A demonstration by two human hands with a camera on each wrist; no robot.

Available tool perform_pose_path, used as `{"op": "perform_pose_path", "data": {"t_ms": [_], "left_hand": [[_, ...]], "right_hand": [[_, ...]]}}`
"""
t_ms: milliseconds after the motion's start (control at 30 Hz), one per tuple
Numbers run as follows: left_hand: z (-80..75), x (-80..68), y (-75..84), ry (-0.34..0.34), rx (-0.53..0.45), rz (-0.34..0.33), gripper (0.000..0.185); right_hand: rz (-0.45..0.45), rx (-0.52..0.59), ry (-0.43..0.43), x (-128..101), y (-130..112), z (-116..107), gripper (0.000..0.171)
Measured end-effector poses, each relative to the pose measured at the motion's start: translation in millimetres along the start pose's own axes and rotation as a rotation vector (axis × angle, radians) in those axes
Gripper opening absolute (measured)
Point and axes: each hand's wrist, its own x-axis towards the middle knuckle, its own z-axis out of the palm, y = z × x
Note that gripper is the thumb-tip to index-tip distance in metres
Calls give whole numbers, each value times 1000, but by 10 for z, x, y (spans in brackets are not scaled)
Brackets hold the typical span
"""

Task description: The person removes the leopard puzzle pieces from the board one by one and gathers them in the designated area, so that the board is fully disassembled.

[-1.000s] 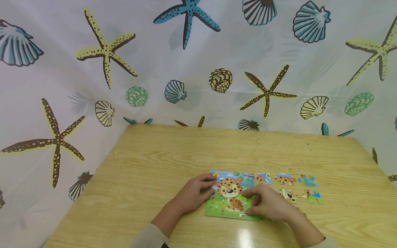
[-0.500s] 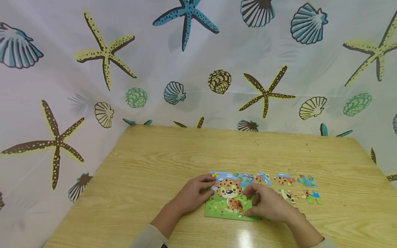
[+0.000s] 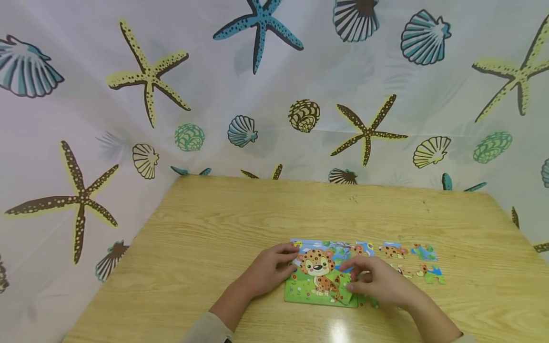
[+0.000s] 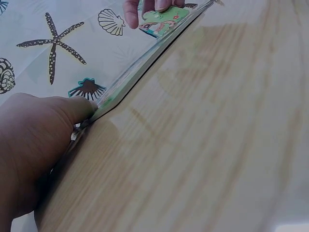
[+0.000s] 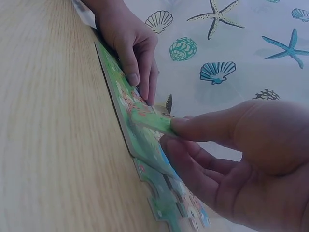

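A jigsaw puzzle board (image 3: 306, 288) with a leopard cub picture lies on the wooden table. My left hand (image 3: 271, 267) rests at its left edge, fingers spread and touching the picture; in the left wrist view the thumb (image 4: 79, 107) lies on the board's edge. Between thumb and fingers, my right hand (image 3: 379, 281) pinches a green puzzle piece (image 5: 153, 121) above the board's right part. That piece stands tilted, clear of the picture on the side near my fingers. Whether its far edge touches the board cannot be told.
Several loose puzzle pieces lie right of the board, among them a blue-green one (image 3: 424, 252) and one with a green edge (image 3: 434, 275). Some are partly behind my right hand. A white curtain (image 3: 274, 85) with starfish and shells hangs behind the table (image 3: 240, 205).
The green piece has come up from the board's lower right and now tilts in my right fingers. My right hand has shifted slightly right. The left hand stays in place.
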Motion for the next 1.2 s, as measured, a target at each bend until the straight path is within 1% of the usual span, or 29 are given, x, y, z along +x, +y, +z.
{"op": "perform_pose_path", "data": {"t_ms": [133, 300, 500, 633, 800, 933, 1067, 1200], "left_hand": [[-5, -1, 4, 1, 2, -1, 37], [-11, -9, 4, 4, -2, 13, 36], [-11, -2, -12, 0, 5, 13, 37], [-7, -3, -21, 4, 11, 18, 37], [-6, 4, 2, 4, 2, 29, 36], [-14, 1, 22, 6, 7, 39, 35], [-16, -7, 19, 6, 13, 39, 35], [-15, -19, 8, 5, 7, 45, 35]], "right_hand": [[5, 49, -19, -40, 20, -36, 38], [21, 67, -16, -102, 56, -71, 40], [14, 92, -7, -165, 105, -105, 44], [17, 90, 25, -234, 150, -128, 43], [34, 132, 85, -338, 220, -180, 48], [44, 141, 115, -411, 304, -220, 49], [38, 101, 138, -493, 356, -269, 49], [26, 92, 150, -547, 386, -317, 48]]}}
